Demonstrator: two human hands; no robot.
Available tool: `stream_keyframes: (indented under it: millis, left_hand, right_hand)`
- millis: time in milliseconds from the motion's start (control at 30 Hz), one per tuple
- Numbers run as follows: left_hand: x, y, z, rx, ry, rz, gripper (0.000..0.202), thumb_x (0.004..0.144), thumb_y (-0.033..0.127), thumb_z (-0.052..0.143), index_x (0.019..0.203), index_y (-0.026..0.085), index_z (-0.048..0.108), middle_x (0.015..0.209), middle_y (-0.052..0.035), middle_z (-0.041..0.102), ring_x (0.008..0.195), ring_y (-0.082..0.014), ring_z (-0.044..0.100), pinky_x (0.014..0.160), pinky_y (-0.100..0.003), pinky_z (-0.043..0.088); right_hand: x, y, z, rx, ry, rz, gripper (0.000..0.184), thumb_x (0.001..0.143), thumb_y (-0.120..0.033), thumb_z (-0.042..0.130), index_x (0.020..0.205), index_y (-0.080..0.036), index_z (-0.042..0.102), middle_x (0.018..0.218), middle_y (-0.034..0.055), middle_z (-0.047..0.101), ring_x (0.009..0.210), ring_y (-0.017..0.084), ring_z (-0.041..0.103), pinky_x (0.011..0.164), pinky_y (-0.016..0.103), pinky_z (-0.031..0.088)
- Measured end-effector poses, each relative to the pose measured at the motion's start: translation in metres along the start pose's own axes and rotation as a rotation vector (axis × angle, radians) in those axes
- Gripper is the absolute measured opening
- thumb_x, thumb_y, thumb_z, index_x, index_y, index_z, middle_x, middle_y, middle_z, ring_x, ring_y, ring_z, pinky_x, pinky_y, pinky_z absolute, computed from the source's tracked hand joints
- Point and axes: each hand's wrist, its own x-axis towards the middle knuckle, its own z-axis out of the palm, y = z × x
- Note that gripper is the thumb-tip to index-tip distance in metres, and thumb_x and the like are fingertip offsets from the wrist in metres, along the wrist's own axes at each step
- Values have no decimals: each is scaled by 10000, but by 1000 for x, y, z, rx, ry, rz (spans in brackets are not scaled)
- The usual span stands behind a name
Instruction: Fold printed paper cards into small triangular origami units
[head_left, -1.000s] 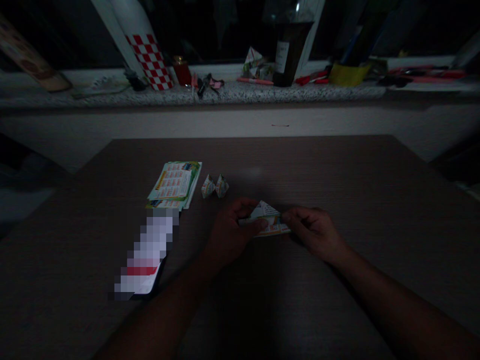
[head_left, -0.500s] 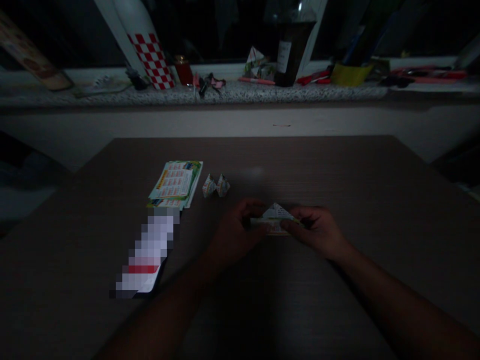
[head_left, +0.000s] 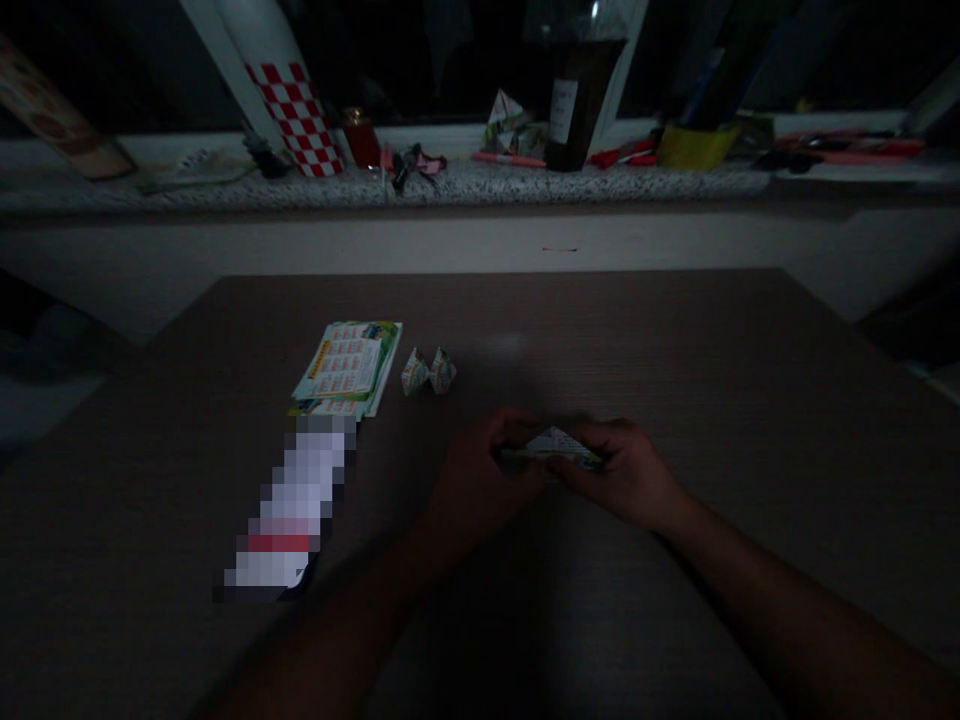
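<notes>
Between my two hands is a small folded paper (head_left: pixel 559 443), printed in white and green, with a pointed peak facing away from me. My left hand (head_left: pixel 487 468) pinches its left end, thumb on the near side. On the right end, my right hand (head_left: pixel 624 468) grips it the same way, the thumb reaching toward the middle. Fingers cover both ends and most of the near edge. Beyond my left hand, two small folded paper pieces (head_left: pixel 428 372) stand side by side on the table. A stack of printed calendar cards (head_left: pixel 346 365) lies left of them.
A phone (head_left: pixel 296 500) with a blurred-out screen lies on the brown table (head_left: pixel 660 340), near my left forearm. Along the granite sill (head_left: pixel 465 185) stand a red-and-white checked bottle (head_left: pixel 300 120), a dark labelled bottle (head_left: pixel 577 110), a yellow container (head_left: pixel 696 147) and several small items.
The near flap of the folded paper has tilted, so less of its printed front shows and its peak looks lower. Both hands have shifted slightly and still hold it.
</notes>
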Motion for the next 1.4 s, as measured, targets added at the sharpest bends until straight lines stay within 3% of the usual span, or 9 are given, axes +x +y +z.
stream_keyframes:
  millis: [300,433,500,600,667,733,1000,1400]
  left_hand:
    - [5,2,-12,-27,-79,-72,460,686,104,647,1128,222,593,875,-8,740,710,-162,667,597,-239,470]
    - [4,2,-13,-60,-74,-49,491,741,92,582,1213,219,529,960,-26,738,770,-166,684,641,-252,505]
    - [2,0,-12,22,29,67,479,766,136,606,1229,206,501,1057,-53,710,885,-182,675,755,-293,524]
    - [0,-3,-12,305,222,384,321,793,186,630,1108,195,572,1088,-68,676,993,-198,630,880,-354,497]
    - [-1,-4,-12,423,263,537,167,822,192,617,989,187,619,1003,-60,684,958,-187,630,854,-342,506]
    - [0,-4,-12,457,256,571,102,843,201,610,939,181,639,924,-47,691,888,-166,639,799,-308,522]
    - [1,-2,-10,389,191,337,162,844,263,631,977,193,690,934,-24,723,859,-158,654,800,-288,517]
    - [0,2,-2,-57,139,-95,153,721,345,742,791,211,763,732,4,745,682,-152,663,597,-222,480]
  right_hand:
    - [0,2,-3,31,48,49,216,773,-342,619,706,-144,673,595,-6,548,519,103,459,479,213,371]
    - [1,4,-6,75,80,88,217,762,-344,630,749,-134,682,646,16,606,553,118,507,516,225,408]
    - [2,3,-7,111,101,97,231,761,-354,632,771,-129,685,659,23,624,558,122,521,518,225,418]
    - [2,1,-7,142,143,102,247,757,-369,637,763,-127,683,642,22,623,540,120,518,497,219,414]
    - [1,0,-6,159,162,89,244,755,-369,639,751,-128,681,641,23,623,542,123,523,500,221,422]
    - [1,-1,-5,177,169,74,233,752,-359,642,747,-129,679,651,28,631,550,128,536,511,227,435]
    - [1,0,-3,173,203,4,213,761,-337,647,759,-129,692,634,26,636,523,114,529,483,204,429]
    - [0,-1,0,117,210,-42,204,771,-326,640,732,-134,699,585,12,603,496,104,508,453,192,412]
